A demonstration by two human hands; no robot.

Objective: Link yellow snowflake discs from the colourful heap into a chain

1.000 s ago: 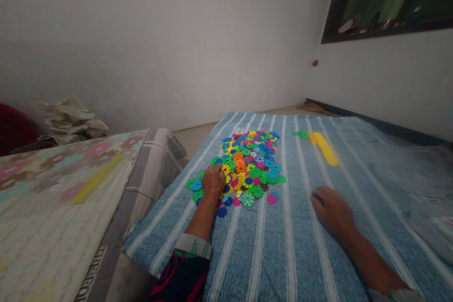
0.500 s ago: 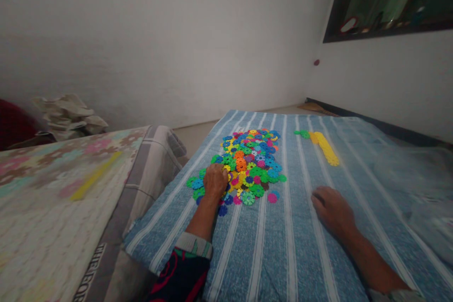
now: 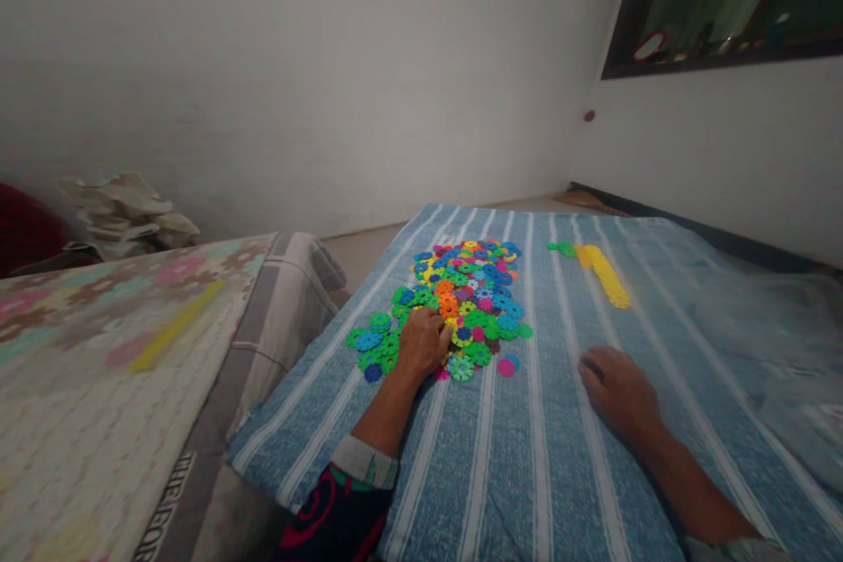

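One pile of notched discs [image 3: 478,319] is spreading over the striped cloth [image 3: 507,465] in the head view, mixing green, blue, orange, yellow and pink. The left hand [image 3: 426,341] is resting on the near-left part of the pile, its fingers bending narrowly over the discs; whether it is gripping any disc, I cannot tell. Its dark sleeve [image 3: 346,509], with a grey cuff, is reaching in from the near side of the pile. The right hand [image 3: 619,386] is lying on the cloth to the right of the pile and well apart from it, its fingers curling inward; the inside of that hand is hidden, so I cannot tell whether it is holding anything. A pink disc [image 3: 506,368] is lying just beside the pile's near-right edge, partly overlapping a blue one. To the right of the pile's far part, a green, orange and yellow row [image 3: 607,281] is stretching, its yellow part slanting toward the viewer. Farther right of the pile, a clear plastic item [image 3: 757,316] is sitting blurred. Well left of the pile, a yellow strip [image 3: 177,327] is lying on a floral cover [image 3: 190,268].
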